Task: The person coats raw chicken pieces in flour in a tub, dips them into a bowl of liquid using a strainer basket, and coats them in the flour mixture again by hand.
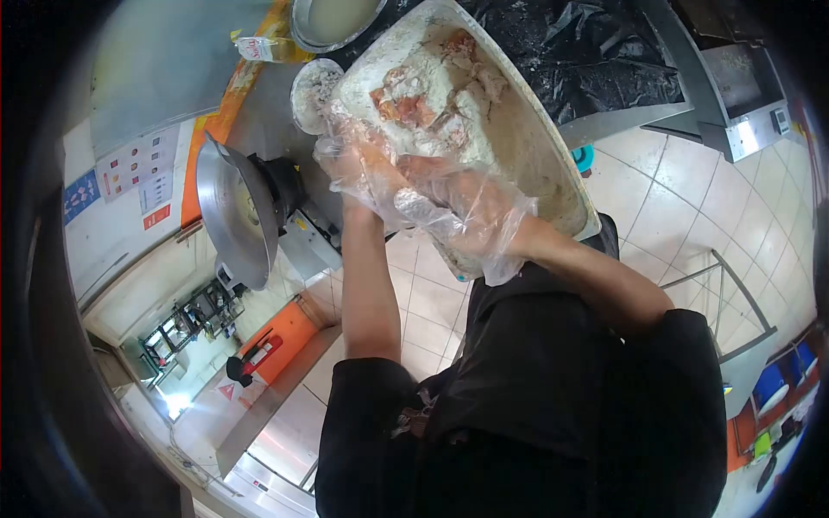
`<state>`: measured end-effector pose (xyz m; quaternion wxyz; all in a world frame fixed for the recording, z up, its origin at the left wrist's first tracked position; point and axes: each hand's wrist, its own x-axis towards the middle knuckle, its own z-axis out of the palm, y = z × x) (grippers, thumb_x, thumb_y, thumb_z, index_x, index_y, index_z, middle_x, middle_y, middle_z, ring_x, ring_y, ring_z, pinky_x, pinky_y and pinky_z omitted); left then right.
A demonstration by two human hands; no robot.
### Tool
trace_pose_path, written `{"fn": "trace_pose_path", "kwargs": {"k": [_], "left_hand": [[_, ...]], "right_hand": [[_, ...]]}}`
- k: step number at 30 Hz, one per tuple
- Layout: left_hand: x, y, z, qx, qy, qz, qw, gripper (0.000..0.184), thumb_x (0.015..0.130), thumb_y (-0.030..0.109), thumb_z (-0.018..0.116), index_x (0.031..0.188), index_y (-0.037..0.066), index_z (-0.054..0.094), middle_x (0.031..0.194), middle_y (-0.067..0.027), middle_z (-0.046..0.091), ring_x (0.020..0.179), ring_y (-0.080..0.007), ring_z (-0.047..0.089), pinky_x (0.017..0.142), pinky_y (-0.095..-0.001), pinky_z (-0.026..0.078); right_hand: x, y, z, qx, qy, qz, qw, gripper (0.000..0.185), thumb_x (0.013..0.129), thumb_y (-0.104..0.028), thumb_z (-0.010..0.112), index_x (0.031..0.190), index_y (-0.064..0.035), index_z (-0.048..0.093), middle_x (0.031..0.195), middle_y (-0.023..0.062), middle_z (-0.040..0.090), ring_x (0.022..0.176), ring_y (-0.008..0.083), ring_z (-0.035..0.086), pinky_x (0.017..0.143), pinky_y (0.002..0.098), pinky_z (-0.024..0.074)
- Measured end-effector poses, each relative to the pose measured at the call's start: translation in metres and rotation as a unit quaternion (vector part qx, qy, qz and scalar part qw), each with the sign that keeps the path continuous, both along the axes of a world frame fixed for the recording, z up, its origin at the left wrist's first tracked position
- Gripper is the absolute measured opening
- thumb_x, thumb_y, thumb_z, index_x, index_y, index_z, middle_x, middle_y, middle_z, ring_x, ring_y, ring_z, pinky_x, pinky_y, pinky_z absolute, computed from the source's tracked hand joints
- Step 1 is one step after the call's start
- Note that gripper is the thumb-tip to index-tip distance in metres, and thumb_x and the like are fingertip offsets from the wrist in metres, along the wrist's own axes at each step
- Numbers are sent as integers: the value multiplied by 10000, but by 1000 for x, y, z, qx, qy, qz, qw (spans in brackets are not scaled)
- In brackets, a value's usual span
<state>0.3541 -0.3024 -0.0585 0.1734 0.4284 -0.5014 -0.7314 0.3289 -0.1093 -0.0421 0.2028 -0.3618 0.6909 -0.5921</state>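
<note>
My left hand (364,168) and my right hand (471,200) are close together over the near-left side of a large white tub (540,104). Both wear loose clear plastic gloves, and the crinkled plastic overlaps between them. My right hand reaches across toward my left. The fingers of both are partly covered by plastic and by each other, so I cannot make out whether they grip anything. Just beyond them in the tub lie reddish meat pieces (406,110) coated in white flour (466,116). A small bowl of white flour (313,93) stands against the tub's left side.
A metal bowl of cloudy liquid (338,19) and a yellow-labelled packet (259,49) are at the upper left. A large metal wok (233,207) sits on a burner to the left. Black plastic sheeting (596,60) covers the counter behind the tub. A metal frame (734,302) stands right.
</note>
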Motion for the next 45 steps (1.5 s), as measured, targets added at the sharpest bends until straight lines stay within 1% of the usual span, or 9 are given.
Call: {"fn": "trace_pose_path", "kwargs": {"k": [5, 8, 11, 18, 25, 30, 36, 38, 45], "left_hand": [[28, -21, 7, 156, 91, -79, 980, 343, 880, 307, 583, 1112, 62, 523, 932, -33, 559, 759, -151, 543, 639, -283, 474], [40, -4, 24, -423, 20, -220, 879, 312, 843, 298, 628, 1009, 46, 547, 851, -25, 580, 744, -120, 558, 592, -274, 472], [29, 38, 91, -154, 29, -302, 941, 406, 833, 388, 642, 998, 31, 541, 848, -26, 585, 773, -104, 562, 675, -231, 464], [49, 47, 89, -222, -2, -344, 912, 566, 768, 511, 665, 999, 6, 551, 854, -26, 579, 775, -139, 552, 702, -274, 450], [66, 4, 83, -239, 17, -554, 798, 506, 760, 466, 673, 982, 26, 559, 880, -62, 590, 714, -195, 578, 660, -299, 472], [70, -2, 89, -238, 6, -582, 777, 462, 780, 430, 655, 986, 28, 560, 891, -71, 592, 728, -195, 584, 662, -305, 483], [71, 10, 73, -302, -14, -487, 820, 409, 804, 387, 632, 991, 30, 561, 903, -82, 595, 745, -194, 591, 664, -314, 496], [68, 14, 66, -324, -17, -448, 833, 391, 812, 372, 625, 993, 31, 562, 908, -86, 596, 750, -194, 594, 665, -316, 500], [24, 3, 73, -390, 43, -334, 857, 330, 840, 321, 599, 999, 34, 563, 922, -99, 598, 770, -194, 602, 668, -326, 515]], "right_hand": [[2, -2, 5, -140, 85, -60, 985, 254, 781, -228, 585, 944, -35, 617, 876, 168, 615, 778, 329, 591, 724, 398, 484], [4, -5, 3, -117, 15, 9, 993, 227, 779, -203, 598, 928, -35, 620, 831, 158, 611, 737, 301, 588, 692, 385, 476], [3, -4, 11, -136, -21, -28, 990, 109, 799, -115, 584, 794, -19, 635, 668, 127, 582, 641, 287, 572, 603, 393, 442], [-20, 18, 45, -49, -265, -17, 963, 189, 776, -204, 623, 772, -16, 636, 575, 128, 583, 493, 264, 563, 501, 371, 463], [0, 43, 14, -86, 249, -2, 965, 611, 658, -90, 658, 1217, 27, 443, 708, 118, 570, 550, 301, 562, 506, 425, 454], [11, 68, 18, -1, 262, 63, 963, 487, 664, -115, 630, 1135, -41, 532, 684, 102, 578, 561, 308, 554, 524, 421, 431], [-22, 57, 25, -219, -41, 76, 972, 176, 702, -275, 687, 751, -106, 697, 814, 81, 656, 750, 310, 600, 702, 417, 437], [-41, 49, 3, -209, -163, 184, 946, 229, 717, -243, 729, 899, -106, 715, 1129, 127, 618, 1109, 261, 550, 958, 395, 409], [-57, 18, -49, -184, -568, 236, 767, 434, 744, -127, 683, 1137, 22, 574, 1185, 159, 557, 1101, 218, 535, 886, 310, 470]]}}
